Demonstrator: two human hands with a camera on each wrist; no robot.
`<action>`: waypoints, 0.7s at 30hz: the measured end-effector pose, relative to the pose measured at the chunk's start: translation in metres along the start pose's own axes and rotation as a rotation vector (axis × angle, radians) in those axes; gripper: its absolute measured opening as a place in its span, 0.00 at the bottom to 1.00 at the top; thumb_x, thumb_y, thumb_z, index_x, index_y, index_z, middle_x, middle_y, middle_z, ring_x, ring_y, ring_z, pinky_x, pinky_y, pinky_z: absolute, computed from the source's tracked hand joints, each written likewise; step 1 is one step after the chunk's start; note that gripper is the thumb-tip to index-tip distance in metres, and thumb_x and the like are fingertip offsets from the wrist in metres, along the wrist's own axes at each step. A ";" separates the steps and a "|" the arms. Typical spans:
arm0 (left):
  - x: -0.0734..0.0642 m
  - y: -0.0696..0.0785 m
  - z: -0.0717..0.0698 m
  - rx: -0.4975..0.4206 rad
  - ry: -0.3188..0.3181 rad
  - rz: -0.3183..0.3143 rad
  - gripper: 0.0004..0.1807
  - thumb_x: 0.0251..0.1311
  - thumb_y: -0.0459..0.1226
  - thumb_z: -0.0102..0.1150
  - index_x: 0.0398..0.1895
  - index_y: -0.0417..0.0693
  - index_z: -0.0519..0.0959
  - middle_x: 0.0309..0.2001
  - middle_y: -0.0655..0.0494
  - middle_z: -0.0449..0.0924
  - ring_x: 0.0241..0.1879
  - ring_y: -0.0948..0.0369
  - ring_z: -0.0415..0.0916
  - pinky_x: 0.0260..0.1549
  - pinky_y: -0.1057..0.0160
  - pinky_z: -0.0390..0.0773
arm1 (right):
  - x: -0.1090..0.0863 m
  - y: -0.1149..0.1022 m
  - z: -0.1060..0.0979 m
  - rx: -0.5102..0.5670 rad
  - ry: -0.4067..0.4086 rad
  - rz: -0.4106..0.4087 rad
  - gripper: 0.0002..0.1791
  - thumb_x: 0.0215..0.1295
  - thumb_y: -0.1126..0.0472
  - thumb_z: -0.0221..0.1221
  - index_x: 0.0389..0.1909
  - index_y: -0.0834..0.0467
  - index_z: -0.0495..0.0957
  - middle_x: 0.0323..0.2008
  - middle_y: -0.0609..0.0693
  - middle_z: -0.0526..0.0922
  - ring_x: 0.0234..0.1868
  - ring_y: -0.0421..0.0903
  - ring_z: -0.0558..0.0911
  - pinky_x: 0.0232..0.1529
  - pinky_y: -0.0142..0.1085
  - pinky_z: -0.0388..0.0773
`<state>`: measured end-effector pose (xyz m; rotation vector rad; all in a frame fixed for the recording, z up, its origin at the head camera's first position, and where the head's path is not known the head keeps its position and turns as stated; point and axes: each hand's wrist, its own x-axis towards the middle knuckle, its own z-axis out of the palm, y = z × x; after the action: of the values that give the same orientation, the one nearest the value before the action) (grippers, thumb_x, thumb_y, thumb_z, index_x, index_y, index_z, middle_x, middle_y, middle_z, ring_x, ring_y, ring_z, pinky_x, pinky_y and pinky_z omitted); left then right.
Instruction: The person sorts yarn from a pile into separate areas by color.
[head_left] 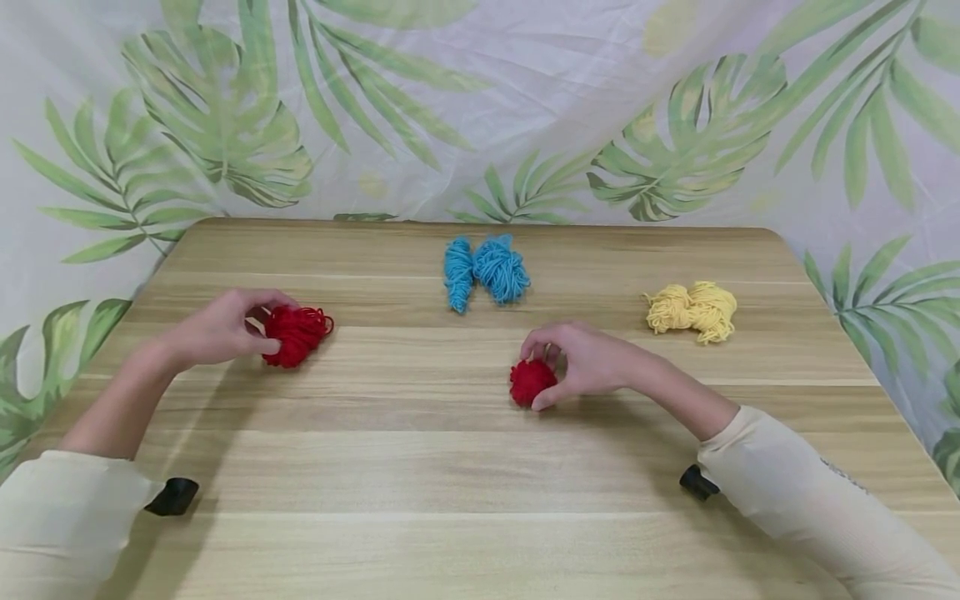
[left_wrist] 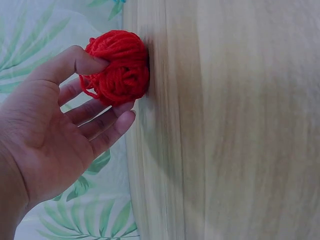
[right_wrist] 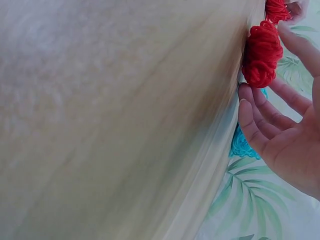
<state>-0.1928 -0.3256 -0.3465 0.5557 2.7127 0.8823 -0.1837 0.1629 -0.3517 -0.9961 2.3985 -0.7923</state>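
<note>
At the left of the table in the head view, my left hand [head_left: 225, 332] pinches a loosely wound red yarn ball [head_left: 298, 335]. The left wrist view has the thumb pressed onto this red yarn ball [left_wrist: 117, 69], with the fingers curved behind and below it. Near the middle, my right hand [head_left: 588, 360] holds a smaller-looking red yarn ball [head_left: 531, 383] between thumb and curved fingers. That ball [right_wrist: 262, 54] looks long and bunched in the right wrist view, close against the tabletop, its far side hidden.
Two blue yarn bundles, a narrow one [head_left: 458, 273] and a rounder one [head_left: 502, 268], lie side by side toward the back edge. Yellow yarn [head_left: 692, 312] lies at the right. A leaf-printed cloth [head_left: 525, 92] hangs behind the wooden table [head_left: 420, 500].
</note>
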 end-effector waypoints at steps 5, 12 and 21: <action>0.000 -0.002 0.001 -0.007 0.002 0.014 0.26 0.54 0.22 0.68 0.58 0.29 0.77 0.47 0.45 0.84 0.41 0.64 0.77 0.37 0.67 0.83 | 0.002 0.001 0.001 -0.011 -0.001 -0.012 0.24 0.55 0.55 0.78 0.49 0.57 0.80 0.41 0.48 0.84 0.42 0.45 0.81 0.45 0.40 0.82; 0.000 -0.003 0.001 -0.015 -0.001 0.032 0.30 0.53 0.21 0.69 0.62 0.28 0.76 0.51 0.40 0.82 0.42 0.63 0.77 0.37 0.66 0.83 | 0.005 -0.002 0.002 -0.011 -0.022 -0.010 0.21 0.56 0.62 0.75 0.49 0.58 0.80 0.42 0.50 0.85 0.41 0.44 0.81 0.43 0.37 0.82; -0.002 -0.001 -0.002 0.034 0.038 0.099 0.33 0.52 0.27 0.77 0.63 0.32 0.76 0.58 0.38 0.78 0.51 0.48 0.77 0.44 0.64 0.81 | 0.009 -0.006 0.001 -0.036 -0.004 -0.010 0.21 0.56 0.63 0.73 0.50 0.58 0.79 0.42 0.50 0.85 0.43 0.46 0.82 0.45 0.39 0.82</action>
<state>-0.1918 -0.3281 -0.3452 0.6916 2.7599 0.8812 -0.1866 0.1524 -0.3499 -1.0240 2.4145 -0.7522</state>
